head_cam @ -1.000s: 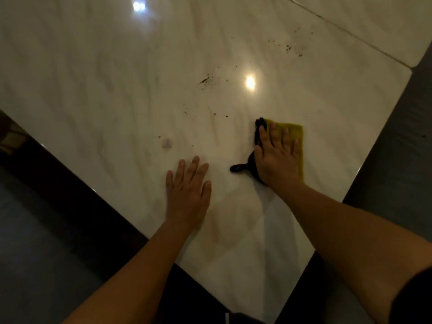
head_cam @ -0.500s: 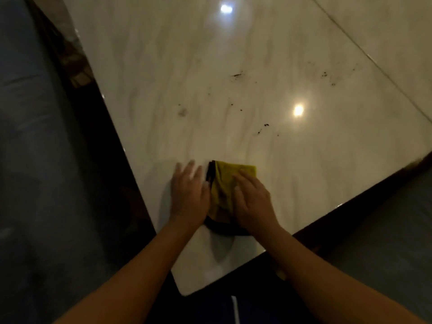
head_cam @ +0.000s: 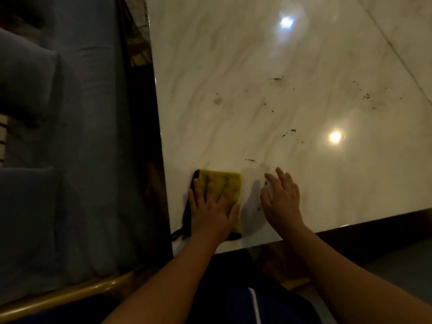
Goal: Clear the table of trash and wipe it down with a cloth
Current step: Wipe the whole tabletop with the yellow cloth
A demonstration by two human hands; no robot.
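Glossy veined marble table (head_cam: 268, 66), yellow cloth (head_cam: 230, 183)

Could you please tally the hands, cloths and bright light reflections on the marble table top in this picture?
Hands: 2 (left hand, right hand)
Cloths: 1 (yellow cloth)
Light reflections: 2 (upper reflection, lower reflection)
Total: 5

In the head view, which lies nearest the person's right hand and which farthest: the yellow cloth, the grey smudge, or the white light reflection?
1. Yellow cloth, just left of the right hand.
2. Grey smudge, ahead and left.
3. White light reflection, farthest ahead.
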